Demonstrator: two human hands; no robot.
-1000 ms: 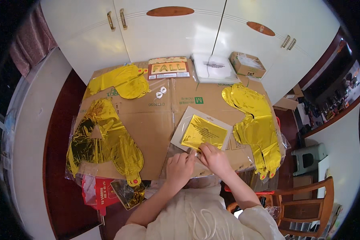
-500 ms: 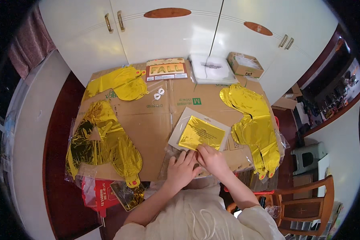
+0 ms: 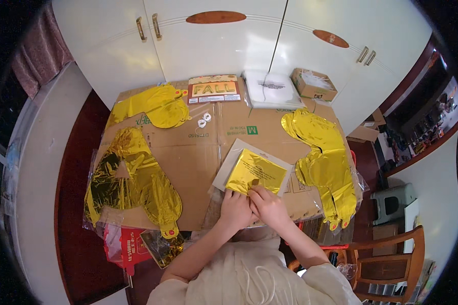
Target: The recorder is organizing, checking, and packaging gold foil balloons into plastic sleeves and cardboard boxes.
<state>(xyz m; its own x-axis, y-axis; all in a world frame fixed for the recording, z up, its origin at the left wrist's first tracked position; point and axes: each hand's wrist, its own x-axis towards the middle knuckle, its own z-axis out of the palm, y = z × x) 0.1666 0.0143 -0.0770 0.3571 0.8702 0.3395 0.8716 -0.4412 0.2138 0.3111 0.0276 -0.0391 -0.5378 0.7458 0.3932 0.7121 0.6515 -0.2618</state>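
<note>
A folded gold foil balloon (image 3: 257, 170) with dark print lies on a pale card (image 3: 228, 165) with a hanging slot, which rests tilted on the cardboard. My right hand (image 3: 269, 205) pinches the near edge of the foil, and a small flap puckers up there. Close beside it, my left hand (image 3: 235, 209) has its fingers curled at the near left corner of the same foil; its fingertips are partly hidden. Both hands touch or nearly touch each other. To the left, a flat gold letter A balloon (image 3: 160, 185) is spread out, and another flat gold balloon (image 3: 336, 157) lies at right.
Cardboard (image 3: 188, 152) covers the table. Farther off are a third gold balloon (image 3: 163, 109), two small white rolls (image 3: 204, 120), a printed card (image 3: 213, 89), a stack of clear bags (image 3: 272, 91) and a small box (image 3: 315, 85). A wooden chair (image 3: 387, 262) stands near right.
My left hand has moved from lying spread on the card to curling its fingers at the foil's near edge. My right hand stays there, and the foil now puckers up in front of it.
</note>
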